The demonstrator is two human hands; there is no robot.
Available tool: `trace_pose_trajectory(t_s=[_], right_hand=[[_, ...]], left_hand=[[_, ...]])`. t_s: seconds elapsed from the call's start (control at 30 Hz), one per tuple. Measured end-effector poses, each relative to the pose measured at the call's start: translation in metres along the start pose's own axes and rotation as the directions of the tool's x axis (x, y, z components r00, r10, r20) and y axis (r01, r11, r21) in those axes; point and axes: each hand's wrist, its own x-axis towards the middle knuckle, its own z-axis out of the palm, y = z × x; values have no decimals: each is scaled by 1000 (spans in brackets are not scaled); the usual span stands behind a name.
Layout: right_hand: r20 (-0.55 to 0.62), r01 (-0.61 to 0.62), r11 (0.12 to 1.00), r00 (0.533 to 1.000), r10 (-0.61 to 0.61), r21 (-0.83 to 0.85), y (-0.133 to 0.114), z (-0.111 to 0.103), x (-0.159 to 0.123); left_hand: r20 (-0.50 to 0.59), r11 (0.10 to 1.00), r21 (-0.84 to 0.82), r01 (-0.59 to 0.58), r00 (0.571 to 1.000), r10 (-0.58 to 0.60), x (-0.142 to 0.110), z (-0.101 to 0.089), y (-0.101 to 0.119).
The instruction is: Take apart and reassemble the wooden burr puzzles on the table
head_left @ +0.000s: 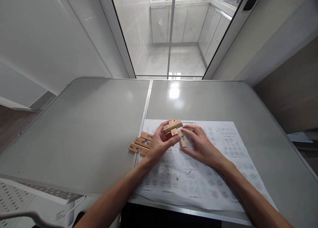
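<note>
Several light wooden puzzle blocks (173, 126) sit joined crosswise above the paper sheet, with my left hand (159, 142) closed around them. My right hand (197, 142) pinches a notched wooden block (183, 142) between thumb and fingers, at the right side of the joined blocks. Whether that block touches or is fitted into the others, I cannot tell. Beside my left hand, several flat notched wooden pieces (141, 142) lie in a row on the table, partly hidden by the hand. The printed instruction sheet (203, 188) with small diagrams lies under both hands.
The grey folding table (104, 122) has a metal seam (148, 100) running front to back through its middle. Beyond the far edge stands a glass door (171, 36) with a kitchen behind it. A white perforated object (15, 198) is at the lower left.
</note>
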Motion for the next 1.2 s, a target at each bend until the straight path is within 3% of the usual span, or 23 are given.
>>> trace_pose_trajectory(t_s=[0.07,0.17,0.27,0.33,0.43,0.53,0.73,0.97,1.2], right_hand=[[0,-21,997,1000,21,72,-1,-1,0],[40,-146,946,989,140,288,-6,-4,1],[119,-253,794,967,225,552,-11,-10,1],[185,-282,666,959,214,691,-12,-14,1],[272,-322,508,947,172,799,-10,-19,1],[319,-364,427,931,175,828,-4,-21,0],[385,-411,390,911,147,824,0,-22,1],[363,-399,381,917,164,834,-5,-21,4],[313,-379,349,921,233,857,-1,-14,3]], left_hand=[[6,1000,3,-8,1000,8,0,0,1],[6,1000,-8,-14,1000,14,-1,2,3],[27,999,-4,-32,999,32,-1,3,4],[60,998,28,-58,997,56,-2,3,4],[99,986,148,-81,993,66,-5,4,3],[97,959,273,-75,994,50,-8,6,2],[124,937,334,-103,990,64,-8,8,-1],[144,893,414,-176,982,127,-8,8,-7],[174,750,586,-306,952,253,-7,4,-13]])
